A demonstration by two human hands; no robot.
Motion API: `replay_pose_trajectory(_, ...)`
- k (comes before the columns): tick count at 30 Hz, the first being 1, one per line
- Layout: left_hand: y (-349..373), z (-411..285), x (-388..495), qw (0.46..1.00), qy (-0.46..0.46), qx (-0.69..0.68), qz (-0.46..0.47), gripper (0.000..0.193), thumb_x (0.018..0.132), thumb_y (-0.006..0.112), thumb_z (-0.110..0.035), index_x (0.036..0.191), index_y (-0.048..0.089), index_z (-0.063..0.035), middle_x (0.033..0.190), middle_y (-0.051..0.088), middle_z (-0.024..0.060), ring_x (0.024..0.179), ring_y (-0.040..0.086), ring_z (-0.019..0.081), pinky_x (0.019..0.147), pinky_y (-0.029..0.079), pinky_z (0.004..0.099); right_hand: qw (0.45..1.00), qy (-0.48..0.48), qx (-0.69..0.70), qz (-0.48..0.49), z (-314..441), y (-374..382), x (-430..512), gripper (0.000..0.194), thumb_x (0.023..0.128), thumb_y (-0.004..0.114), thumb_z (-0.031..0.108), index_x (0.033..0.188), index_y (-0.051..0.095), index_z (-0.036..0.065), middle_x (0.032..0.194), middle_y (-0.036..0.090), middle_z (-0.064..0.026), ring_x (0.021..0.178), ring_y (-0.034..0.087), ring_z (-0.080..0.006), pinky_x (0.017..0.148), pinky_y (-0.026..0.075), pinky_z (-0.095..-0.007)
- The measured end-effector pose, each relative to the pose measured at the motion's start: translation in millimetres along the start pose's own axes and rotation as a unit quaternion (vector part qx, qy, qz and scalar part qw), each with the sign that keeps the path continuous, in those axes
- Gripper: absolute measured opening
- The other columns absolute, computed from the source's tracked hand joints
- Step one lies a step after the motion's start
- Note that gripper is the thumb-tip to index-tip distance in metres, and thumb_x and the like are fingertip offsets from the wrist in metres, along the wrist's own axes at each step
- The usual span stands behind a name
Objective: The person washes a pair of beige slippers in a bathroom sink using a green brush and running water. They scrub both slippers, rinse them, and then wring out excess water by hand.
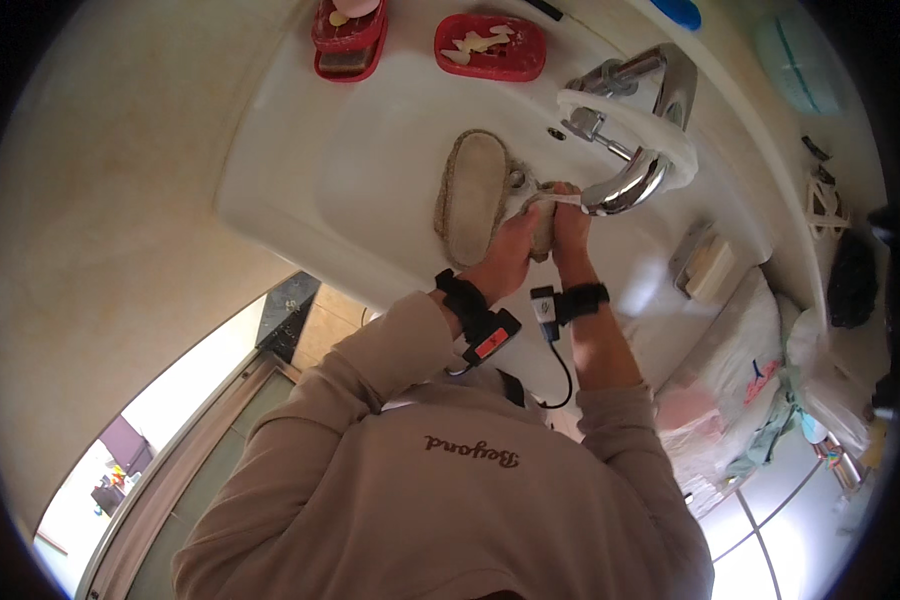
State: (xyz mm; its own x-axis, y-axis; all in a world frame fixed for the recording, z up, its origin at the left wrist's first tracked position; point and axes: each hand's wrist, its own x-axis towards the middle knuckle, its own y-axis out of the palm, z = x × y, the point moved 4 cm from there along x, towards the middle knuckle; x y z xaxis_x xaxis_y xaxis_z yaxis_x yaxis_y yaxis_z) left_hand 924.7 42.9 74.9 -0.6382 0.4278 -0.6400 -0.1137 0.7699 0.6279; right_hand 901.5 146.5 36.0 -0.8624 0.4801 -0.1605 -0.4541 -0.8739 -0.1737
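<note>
In the white sink, my left hand and my right hand grip a wet, greyish-brown slipper from its two sides. Water runs onto it from the curved chrome faucet. Just left of my hands, another slipper lies sole up, its pale sole ringed by a fuzzy brown edge. A metal drain fitting shows between the two slippers. Where my fingers wrap the held slipper, they are partly hidden. Each wrist wears a black strap with a small device.
Red soap dishes with soap pieces stand along the sink's far rim. A whitish band hangs over the faucet. At the right lie a soap bar in a tray and a plastic bag. The sink's front edge curves before me.
</note>
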Motion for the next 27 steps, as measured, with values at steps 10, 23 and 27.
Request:
replay_pose_trajectory(10,4,-22,8,0.997,-0.047,-0.015,0.057,0.039,0.089,0.037,-0.042,0.103,0.051,-0.0093,0.094,0.054,0.0016,0.088,0.05,0.0124,0.077,0.042,0.029,1.0,-0.014,-0.025,-0.012,78,18,-41,0.027,0.081,0.055,0.022,0.083,0.054,-0.005,0.078,0.058,-0.0064,0.07,0.051,-0.0132,0.063,0.043,-0.029)
replay_pose_trajectory(23,-20,-7,40,0.994,-0.079,0.074,-0.005,0.042,0.09,0.034,-0.043,0.102,0.052,-0.0078,0.083,0.053,0.0045,0.078,0.048,0.0129,0.067,0.042,0.0273,0.997,0.063,0.041,-0.027,60,14,-36,0.026,0.083,0.053,0.023,0.082,0.055,-0.002,0.078,0.058,-0.009,0.073,0.052,-0.0194,0.066,0.042,-0.0311)
replay_pose_trajectory(27,-21,-11,44,0.972,0.095,0.187,0.106,0.04,0.09,0.034,-0.042,0.101,0.052,-0.0078,0.081,0.053,0.0046,0.075,0.049,0.0145,0.069,0.042,0.0278,0.973,-0.153,-0.17,0.007,72,15,-53,0.024,0.08,0.056,0.022,0.085,0.056,-0.002,0.08,0.059,-0.0156,0.075,0.056,-0.03,0.067,0.043,-0.0351)
